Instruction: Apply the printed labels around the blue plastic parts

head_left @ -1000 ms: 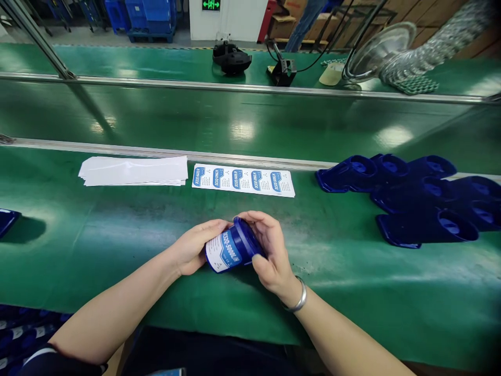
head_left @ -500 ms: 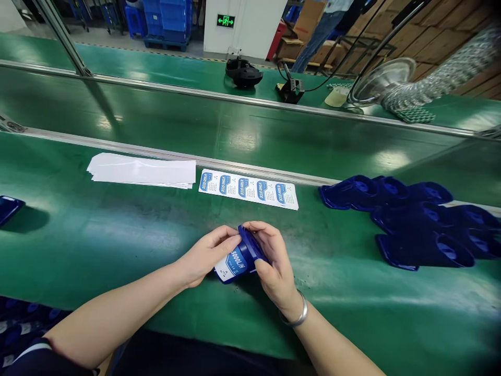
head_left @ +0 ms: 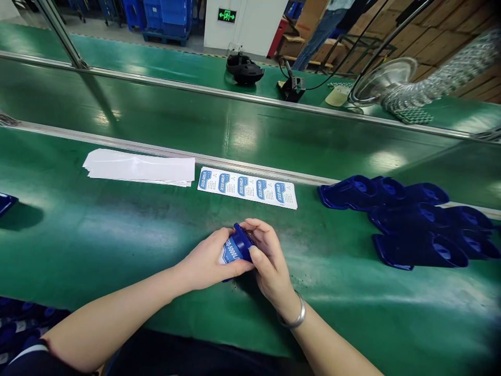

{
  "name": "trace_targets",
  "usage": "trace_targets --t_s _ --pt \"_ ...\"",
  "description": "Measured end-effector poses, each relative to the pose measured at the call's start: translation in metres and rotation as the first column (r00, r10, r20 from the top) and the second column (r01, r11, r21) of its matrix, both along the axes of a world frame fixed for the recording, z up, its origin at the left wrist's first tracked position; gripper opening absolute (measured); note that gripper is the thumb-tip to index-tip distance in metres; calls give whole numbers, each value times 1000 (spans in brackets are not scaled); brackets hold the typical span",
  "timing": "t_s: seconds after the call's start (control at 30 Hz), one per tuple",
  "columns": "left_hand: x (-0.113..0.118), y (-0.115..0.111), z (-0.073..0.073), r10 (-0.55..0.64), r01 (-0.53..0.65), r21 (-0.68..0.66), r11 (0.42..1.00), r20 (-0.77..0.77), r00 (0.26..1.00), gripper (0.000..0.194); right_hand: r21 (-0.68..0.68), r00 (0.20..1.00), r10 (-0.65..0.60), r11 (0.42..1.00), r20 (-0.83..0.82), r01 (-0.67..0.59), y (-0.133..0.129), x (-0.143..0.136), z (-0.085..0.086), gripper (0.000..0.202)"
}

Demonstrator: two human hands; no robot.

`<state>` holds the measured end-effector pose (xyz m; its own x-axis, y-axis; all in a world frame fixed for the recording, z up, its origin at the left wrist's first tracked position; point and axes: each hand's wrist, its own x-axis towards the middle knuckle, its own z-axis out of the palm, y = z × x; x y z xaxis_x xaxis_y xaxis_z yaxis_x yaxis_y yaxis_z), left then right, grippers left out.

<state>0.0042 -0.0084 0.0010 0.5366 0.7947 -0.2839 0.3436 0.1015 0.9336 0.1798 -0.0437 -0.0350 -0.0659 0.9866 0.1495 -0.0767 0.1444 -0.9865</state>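
Observation:
A dark blue plastic part (head_left: 243, 245) with a blue and white label is held between both hands, just above the green table. My left hand (head_left: 211, 261) wraps round its labelled side, the thumb lying across the label's lower edge. On the other side, my right hand (head_left: 272, 263) grips the rimmed end with thumb and fingers; a silver bangle is on that wrist. Beyond the hands lies a sheet of blue and white labels (head_left: 247, 188). To its left is a stack of white paper strips (head_left: 139, 167).
Several dark blue parts (head_left: 422, 222) lie on the green table (head_left: 117, 235) at the right. Another blue part (head_left: 6, 203) is at the left edge. A metal rail (head_left: 219, 159) crosses behind the labels. More parts (head_left: 23, 324) sit lower left. A person's legs (head_left: 323, 34) show beyond.
My left hand has shifted round the part, its thumb now lower and covering more of the label. The part has turned slightly in the hands. The view has moved a little.

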Motion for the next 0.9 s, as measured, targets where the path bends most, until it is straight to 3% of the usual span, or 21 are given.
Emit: trace_targets --t_s 0.13,0.3,0.53,0.73,0.9 --pt "-2 5 1 -14 24 -121 992 87 996 61 -53 1000 18 998 14 -17 4 2 1 44" --pt "-2 8 -2 112 -10 -345 939 278 954 54 -101 999 29 995 17 -27 6 2 3 40" --pt "-2 10 -1 101 17 -384 923 284 954 46 -88 996 -1 996 93 9 4 1 5 39" --pt "-2 9 -2 108 42 -444 895 307 945 50 -116 999 -4 993 49 10 5 2 4 40" --pt "-6 11 -4 -15 153 -417 896 317 948 66 -159 999 -34 987 21 37 10 8 1 45"
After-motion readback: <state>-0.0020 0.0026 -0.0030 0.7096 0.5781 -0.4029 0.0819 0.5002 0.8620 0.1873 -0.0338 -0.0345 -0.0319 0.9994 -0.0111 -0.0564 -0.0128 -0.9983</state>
